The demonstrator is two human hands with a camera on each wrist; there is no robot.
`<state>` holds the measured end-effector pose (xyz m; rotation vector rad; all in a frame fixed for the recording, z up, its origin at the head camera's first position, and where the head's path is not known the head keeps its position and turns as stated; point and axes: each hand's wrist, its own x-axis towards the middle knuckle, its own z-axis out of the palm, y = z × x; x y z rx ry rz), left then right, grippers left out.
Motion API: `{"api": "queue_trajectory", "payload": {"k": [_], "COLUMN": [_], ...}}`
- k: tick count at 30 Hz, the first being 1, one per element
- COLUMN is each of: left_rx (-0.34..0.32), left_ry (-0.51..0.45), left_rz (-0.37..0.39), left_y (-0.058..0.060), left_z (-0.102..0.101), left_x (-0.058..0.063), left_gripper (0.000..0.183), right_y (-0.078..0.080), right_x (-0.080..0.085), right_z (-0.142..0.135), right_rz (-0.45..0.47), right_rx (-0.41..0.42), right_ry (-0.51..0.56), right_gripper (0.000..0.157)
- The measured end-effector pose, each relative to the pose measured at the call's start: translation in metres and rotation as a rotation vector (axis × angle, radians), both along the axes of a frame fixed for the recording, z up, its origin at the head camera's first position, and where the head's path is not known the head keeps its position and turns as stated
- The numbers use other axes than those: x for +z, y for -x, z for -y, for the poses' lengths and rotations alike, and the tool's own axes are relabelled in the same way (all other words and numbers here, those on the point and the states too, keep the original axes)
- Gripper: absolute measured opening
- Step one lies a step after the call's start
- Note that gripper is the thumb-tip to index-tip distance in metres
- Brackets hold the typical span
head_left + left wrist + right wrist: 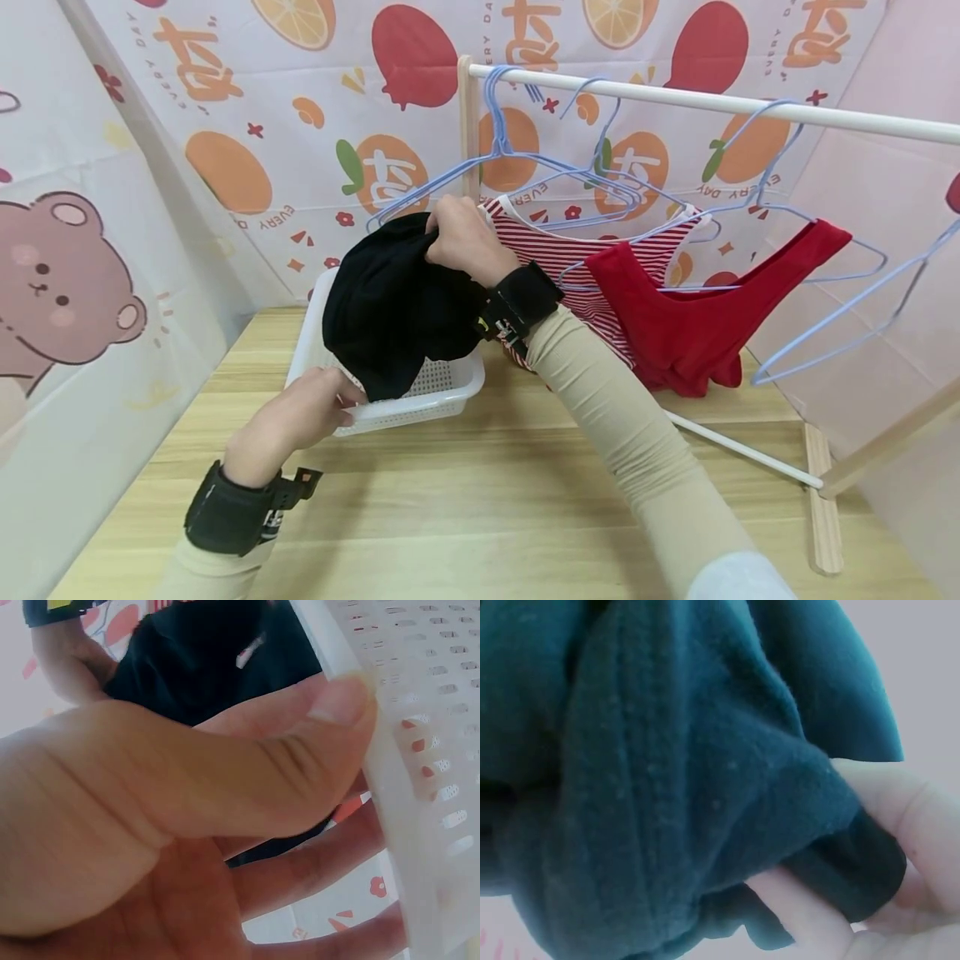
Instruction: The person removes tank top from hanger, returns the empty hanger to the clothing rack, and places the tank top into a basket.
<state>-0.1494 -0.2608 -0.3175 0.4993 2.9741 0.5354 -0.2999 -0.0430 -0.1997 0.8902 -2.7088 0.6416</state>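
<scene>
My right hand (467,240) pinches a bunched black garment (397,308) by its upper edge and holds it over the white plastic basket (431,407). In the right wrist view, thumb and fingers grip a fold of the dark cloth (727,795), which shows a stitched seam. My left hand (303,410) grips the basket's near left rim. From the left wrist, the thumb of the left hand (187,780) presses the outside of the perforated wall (420,750), with fingers on the other side. The lower end of the garment hangs beside the left fingertips.
A clothes rack with a white rail (712,100) stands at the right. On it hang a red-striped top (558,246), a red top (690,325) and several blue hangers (502,150). The rack's lower bar (750,450) and wooden foot (825,508) stand on the wooden table (450,517).
</scene>
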Motion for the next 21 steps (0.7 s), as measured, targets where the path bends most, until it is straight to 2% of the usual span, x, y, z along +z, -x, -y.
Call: {"api": "queue_trajectory", "payload": {"k": [1, 4, 7, 21], "left_rx": [0.003, 0.03, 0.045, 0.027], "left_ry": [-0.007, -0.022, -0.026, -0.01], "left_rz": [0.006, 0.04, 0.05, 0.036], "left_y": [0.0, 0.0, 0.0, 0.001], "left_z": [0.0, 0.0, -0.001, -0.001], "left_x": [0.0, 0.001, 0.002, 0.0], "left_gripper": [0.018, 0.021, 0.022, 0.021], "right_y": [0.002, 0.009, 0.015, 0.025], "right_x": [-0.001, -0.006, -0.011, -0.035], "right_z": [0.002, 0.008, 0.013, 0.041], "right_rz": [0.01, 0.02, 0.011, 0.045], "right_rx": [-0.013, -0.048, -0.064, -0.052], "right_ry": [-0.005, -0.029, -0.026, 0.068], "right_gripper": [0.005, 0.015, 0.02, 0.009]}}
